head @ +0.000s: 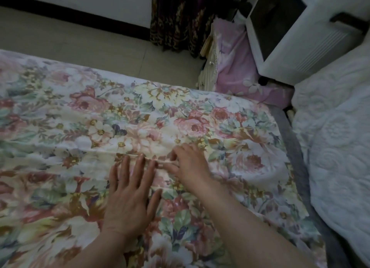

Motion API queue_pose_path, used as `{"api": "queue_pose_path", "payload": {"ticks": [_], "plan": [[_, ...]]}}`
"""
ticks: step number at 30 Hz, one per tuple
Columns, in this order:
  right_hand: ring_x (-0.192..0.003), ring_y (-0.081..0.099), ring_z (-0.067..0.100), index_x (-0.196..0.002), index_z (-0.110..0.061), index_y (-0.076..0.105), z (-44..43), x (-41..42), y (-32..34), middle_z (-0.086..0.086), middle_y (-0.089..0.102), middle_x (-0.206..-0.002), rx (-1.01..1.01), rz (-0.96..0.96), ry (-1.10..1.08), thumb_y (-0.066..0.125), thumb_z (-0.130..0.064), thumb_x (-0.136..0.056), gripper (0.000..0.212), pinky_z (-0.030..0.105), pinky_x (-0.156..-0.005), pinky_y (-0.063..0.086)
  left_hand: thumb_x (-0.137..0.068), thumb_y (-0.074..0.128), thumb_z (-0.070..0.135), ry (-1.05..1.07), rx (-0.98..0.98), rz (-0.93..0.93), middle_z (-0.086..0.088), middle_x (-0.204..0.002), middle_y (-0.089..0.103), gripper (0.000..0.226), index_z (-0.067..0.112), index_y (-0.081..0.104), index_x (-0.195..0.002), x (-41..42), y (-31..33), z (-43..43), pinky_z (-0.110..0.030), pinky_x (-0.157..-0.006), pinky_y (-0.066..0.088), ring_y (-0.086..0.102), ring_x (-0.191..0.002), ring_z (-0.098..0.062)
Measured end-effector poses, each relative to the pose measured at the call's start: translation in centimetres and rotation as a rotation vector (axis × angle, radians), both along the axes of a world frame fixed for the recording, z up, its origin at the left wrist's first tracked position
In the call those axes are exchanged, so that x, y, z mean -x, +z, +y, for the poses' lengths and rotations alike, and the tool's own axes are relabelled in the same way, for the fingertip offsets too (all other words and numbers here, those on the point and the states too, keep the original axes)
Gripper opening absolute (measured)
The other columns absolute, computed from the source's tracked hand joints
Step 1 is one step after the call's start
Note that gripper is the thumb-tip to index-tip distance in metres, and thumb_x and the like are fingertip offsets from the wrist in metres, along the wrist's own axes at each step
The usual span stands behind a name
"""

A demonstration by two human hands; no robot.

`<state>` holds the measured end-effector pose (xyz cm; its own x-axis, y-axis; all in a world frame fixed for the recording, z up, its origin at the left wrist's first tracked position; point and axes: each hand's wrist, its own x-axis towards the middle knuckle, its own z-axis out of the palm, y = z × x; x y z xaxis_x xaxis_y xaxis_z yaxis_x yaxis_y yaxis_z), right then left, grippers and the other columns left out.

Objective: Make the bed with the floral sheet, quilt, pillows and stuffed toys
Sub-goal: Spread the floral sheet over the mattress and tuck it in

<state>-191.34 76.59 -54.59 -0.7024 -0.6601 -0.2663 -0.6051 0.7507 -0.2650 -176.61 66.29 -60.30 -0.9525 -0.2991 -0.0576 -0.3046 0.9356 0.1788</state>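
The floral sheet (76, 127) covers the bed from the left edge to the right side, with a raised crease running across its middle. My left hand (130, 193) lies flat on the sheet, fingers spread and straight, fingertips at the crease. Beside it, my right hand (190, 163) pinches the crease between thumb and curled fingers. A white quilted cover (336, 139) lies bunched at the right. Pillows and stuffed toys are not in view.
A grey strip of mattress (294, 147) shows between the sheet and the white cover. Pink floral fabric (236, 67) is piled beyond the bed's far right corner, beside a white cabinet (290, 53). A dark curtain (176, 21) hangs at the far wall above the tiled floor (80, 39).
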Motion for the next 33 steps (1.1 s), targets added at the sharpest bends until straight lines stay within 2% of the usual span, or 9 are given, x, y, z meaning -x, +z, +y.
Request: {"api": "queue_pose_path", "payload": {"ticks": [1, 5, 8, 10, 16, 20, 22, 25, 33], "plan": [[-0.105, 0.044, 0.019, -0.093, -0.022, 0.057, -0.7, 0.6, 0.1, -0.005, 0.055, -0.102, 0.001, -0.033, 0.032, 0.06, -0.041, -0.092, 0.018, 0.036, -0.088, 0.04, -0.096, 0.018, 0.059, 0.001, -0.022, -0.001, -0.01, -0.161, 0.018, 0.07, 0.019, 0.025, -0.153, -0.2, 0.2, 0.2, -0.06, -0.115, 0.014, 0.006, -0.149, -0.037], [-0.094, 0.045, 0.016, -0.087, -0.019, 0.053, -2.3, 5.0, 1.4, -0.001, 0.055, -0.093, 0.192, 0.285, -0.017, 0.051, -0.02, -0.1, 0.013, 0.036, -0.083, 0.047, -0.096, 0.012, 0.065, -0.101, 0.022, 0.001, -0.008, -0.161, 0.019, 0.072, 0.023, 0.029, -0.152, 2.2, 1.1, -1.2, -0.061, -0.115, 0.013, 0.009, -0.149, -0.036], [-0.111, 0.045, 0.025, -0.099, -0.023, 0.06, -3.6, 7.4, 1.1, 0.004, 0.059, -0.109, 0.105, 0.266, -0.057, 0.047, -0.023, -0.101, 0.013, 0.041, -0.09, 0.043, -0.088, -0.01, 0.072, -0.054, 0.048, -0.052, 0.006, -0.163, -0.007, 0.07, 0.043, -0.003, -0.152, 7.0, 1.9, -4.5, -0.063, -0.115, 0.001, -0.012, -0.148, -0.034], [-0.112, 0.046, 0.028, -0.099, -0.021, 0.061, -4.2, 7.7, -1.6, 0.004, 0.06, -0.114, 0.038, 0.244, -0.081, 0.047, -0.024, -0.1, 0.014, 0.041, -0.089, 0.041, -0.085, -0.012, 0.073, 0.027, 0.05, -0.033, 0.011, -0.161, -0.016, 0.068, 0.049, -0.016, -0.148, 11.8, 0.2, -6.6, -0.063, -0.114, -0.006, -0.019, -0.147, -0.033], [-0.106, 0.055, 0.031, -0.11, -0.018, 0.059, -5.3, 10.9, -1.7, 0.008, 0.061, -0.112, -0.007, 0.143, -0.077, 0.05, -0.03, -0.097, 0.02, 0.039, -0.081, 0.043, -0.092, 0.002, 0.062, 0.116, 0.066, 0.075, 0.011, -0.162, -0.006, 0.061, 0.047, -0.009, -0.15, 18.3, -2.0, -7.7, -0.063, -0.115, -0.005, -0.01, -0.148, -0.034], [-0.116, 0.046, 0.033, -0.127, -0.018, 0.049, -8.0, 12.0, -1.9, 0.009, 0.046, -0.126, 0.057, 0.189, -0.097, 0.061, -0.042, -0.089, 0.047, 0.048, -0.096, 0.043, -0.093, 0.003, 0.06, 0.129, 0.026, 0.102, 0.014, -0.162, -0.007, 0.06, 0.047, -0.008, -0.15, 21.8, -2.0, -9.7, -0.064, -0.114, -0.004, -0.01, -0.149, -0.033], [-0.109, 0.053, 0.032, -0.113, -0.013, 0.061, -9.0, 13.5, -1.7, 0.008, 0.053, -0.118, 0.043, 0.108, -0.191, 0.066, -0.043, -0.084, 0.042, 0.045, -0.092, 0.048, -0.093, 0.005, 0.059, 0.138, 0.043, 0.135, 0.015, -0.162, -0.005, 0.059, 0.047, -0.005, -0.15, 22.7, -2.2, -9.9, -0.064, -0.114, -0.004, -0.006, -0.149, -0.033], [-0.087, 0.066, 0.026, -0.085, -0.012, 0.072, -9.9, 14.9, -1.3, 0.007, 0.07, -0.089, 0.053, 0.016, -0.195, 0.074, -0.033, -0.08, 0.021, 0.037, -0.079, 0.055, -0.094, 0.005, 0.058, 0.153, 0.06, 0.175, 0.016, -0.162, -0.004, 0.058, 0.048, -0.005, -0.15, 22.4, -2.5, -10.2, -0.064, -0.114, -0.002, -0.004, -0.149, -0.032], [-0.078, 0.059, 0.016, -0.083, -0.018, 0.066, -9.6, 16.6, -0.6, 0.001, 0.065, -0.085, 0.065, 0.187, -0.087, 0.078, -0.04, -0.077, 0.025, 0.028, -0.065, 0.04, -0.094, 0.006, 0.062, 0.085, 0.058, 0.17, 0.014, -0.162, -0.001, 0.061, 0.044, 0.001, -0.152, 23.9, -1.9, -11.1, -0.064, -0.114, -0.003, -0.005, -0.149, -0.034]]}}
